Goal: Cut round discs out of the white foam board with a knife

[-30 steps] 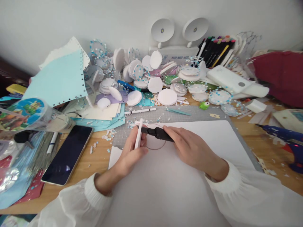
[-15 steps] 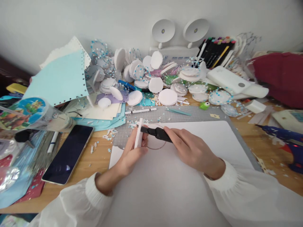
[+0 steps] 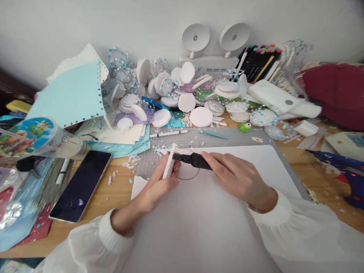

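Between the fingers and thumb of my left hand [image 3: 159, 185] a white foam disc [image 3: 170, 163] stands nearly on edge, its narrow side towards me. My right hand [image 3: 239, 176] is closed around the black handle of a utility knife [image 3: 196, 160]. The knife's blade end points left and meets the disc's upper part; how deep it sits I cannot tell. Under both hands lies a large white sheet [image 3: 199, 220] with a drawn circle, partly hidden by the knife. A grey cutting mat [image 3: 241, 136] shows beyond the sheet.
White discs [image 3: 201, 116], some ringed with blue-dotted garland, crowd the back. A phone [image 3: 82, 185] and a lidded cup [image 3: 42, 136] are at the left. A blue glue gun [image 3: 341, 167] lies right. A twin-headed lamp [image 3: 210, 62] stands by the wall. Foam scraps [image 3: 132, 162] litter the mat's left edge.
The knife and my right hand have moved a little right and down. The disc in my left hand has shifted slightly right and leans more.
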Action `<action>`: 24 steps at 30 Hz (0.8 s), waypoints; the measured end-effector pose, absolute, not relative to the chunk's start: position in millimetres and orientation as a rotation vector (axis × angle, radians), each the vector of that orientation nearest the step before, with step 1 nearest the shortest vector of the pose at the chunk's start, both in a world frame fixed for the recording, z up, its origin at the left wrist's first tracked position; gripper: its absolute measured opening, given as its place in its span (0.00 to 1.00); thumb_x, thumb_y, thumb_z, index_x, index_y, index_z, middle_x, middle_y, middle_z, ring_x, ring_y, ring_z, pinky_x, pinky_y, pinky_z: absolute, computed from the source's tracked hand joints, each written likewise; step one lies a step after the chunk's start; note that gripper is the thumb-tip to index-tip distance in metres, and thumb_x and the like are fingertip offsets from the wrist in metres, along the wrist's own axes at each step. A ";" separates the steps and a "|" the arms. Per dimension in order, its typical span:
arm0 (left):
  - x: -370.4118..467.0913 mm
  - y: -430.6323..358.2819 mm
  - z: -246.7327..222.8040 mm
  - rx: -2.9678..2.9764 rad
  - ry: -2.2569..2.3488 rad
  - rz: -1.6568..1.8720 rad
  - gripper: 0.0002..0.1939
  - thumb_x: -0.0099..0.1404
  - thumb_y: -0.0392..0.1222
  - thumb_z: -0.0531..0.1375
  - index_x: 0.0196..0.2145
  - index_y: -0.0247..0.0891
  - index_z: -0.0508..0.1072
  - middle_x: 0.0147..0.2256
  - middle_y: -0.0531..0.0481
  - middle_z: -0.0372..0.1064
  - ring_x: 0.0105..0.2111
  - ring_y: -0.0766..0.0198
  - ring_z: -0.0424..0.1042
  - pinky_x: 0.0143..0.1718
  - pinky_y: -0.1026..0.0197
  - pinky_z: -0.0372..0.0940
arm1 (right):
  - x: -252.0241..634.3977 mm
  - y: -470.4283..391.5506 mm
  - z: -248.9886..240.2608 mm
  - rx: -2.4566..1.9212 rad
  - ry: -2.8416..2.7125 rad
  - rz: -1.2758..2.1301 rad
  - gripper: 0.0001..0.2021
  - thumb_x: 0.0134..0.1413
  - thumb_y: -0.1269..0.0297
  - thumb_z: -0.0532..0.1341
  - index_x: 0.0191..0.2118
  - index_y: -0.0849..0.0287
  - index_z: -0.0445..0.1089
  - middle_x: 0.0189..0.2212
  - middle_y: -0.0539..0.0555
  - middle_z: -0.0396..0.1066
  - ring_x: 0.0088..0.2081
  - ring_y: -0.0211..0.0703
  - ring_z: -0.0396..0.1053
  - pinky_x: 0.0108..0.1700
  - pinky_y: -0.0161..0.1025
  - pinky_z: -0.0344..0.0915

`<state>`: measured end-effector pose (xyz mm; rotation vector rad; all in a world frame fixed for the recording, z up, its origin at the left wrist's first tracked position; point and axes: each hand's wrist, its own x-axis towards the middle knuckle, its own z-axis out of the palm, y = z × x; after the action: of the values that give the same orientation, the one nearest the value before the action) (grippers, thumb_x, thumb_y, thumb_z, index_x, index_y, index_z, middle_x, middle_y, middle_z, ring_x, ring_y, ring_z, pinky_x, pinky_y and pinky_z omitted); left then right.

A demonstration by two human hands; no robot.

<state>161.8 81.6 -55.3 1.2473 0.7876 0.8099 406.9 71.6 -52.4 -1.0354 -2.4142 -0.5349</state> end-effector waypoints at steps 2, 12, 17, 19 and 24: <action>160.5 83.1 -51.0 1.259 0.831 0.755 0.19 0.54 0.47 0.56 0.43 0.39 0.63 0.33 0.50 0.54 0.31 0.63 0.53 0.31 0.59 0.54 | 407.3 72.2 -51.1 -1.042 -2.403 -0.550 0.30 0.58 0.79 0.54 0.65 0.58 0.54 0.42 0.55 0.76 0.36 0.42 0.74 0.37 0.39 0.70; 160.6 76.5 -44.1 1.504 0.860 0.665 0.24 0.53 0.44 0.58 0.47 0.41 0.57 0.35 0.51 0.53 0.35 0.61 0.56 0.34 0.59 0.54 | 398.0 72.3 -44.4 -1.110 -2.332 -0.232 0.17 0.60 0.63 0.60 0.53 0.61 0.64 0.30 0.52 0.73 0.29 0.41 0.72 0.30 0.37 0.64; 165.3 70.4 -44.3 1.832 0.795 0.761 0.29 0.48 0.41 0.57 0.48 0.42 0.54 0.39 0.49 0.55 0.38 0.58 0.58 0.38 0.55 0.57 | 391.3 67.1 -39.3 -1.048 -2.296 0.044 0.09 0.56 0.67 0.55 0.43 0.60 0.65 0.28 0.53 0.72 0.28 0.42 0.70 0.29 0.38 0.63; 166.0 69.6 -45.9 1.870 0.761 0.810 0.31 0.46 0.39 0.56 0.49 0.41 0.53 0.39 0.49 0.54 0.35 0.60 0.57 0.37 0.55 0.57 | 389.4 64.9 -36.0 -1.032 -2.275 0.073 0.06 0.54 0.67 0.56 0.39 0.59 0.65 0.26 0.52 0.71 0.26 0.41 0.69 0.29 0.37 0.62; 167.9 66.9 -46.4 1.967 0.671 0.824 0.38 0.41 0.38 0.56 0.51 0.41 0.50 0.33 0.53 0.53 0.31 0.61 0.57 0.33 0.56 0.57 | 387.7 60.8 -32.4 -0.996 -2.241 0.065 0.17 0.59 0.49 0.54 0.29 0.57 0.62 0.18 0.48 0.62 0.20 0.38 0.60 0.24 0.37 0.56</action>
<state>167.9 66.9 -46.4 1.9665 0.6715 0.8244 387.7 60.8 -32.4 -0.9960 -2.2414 0.0652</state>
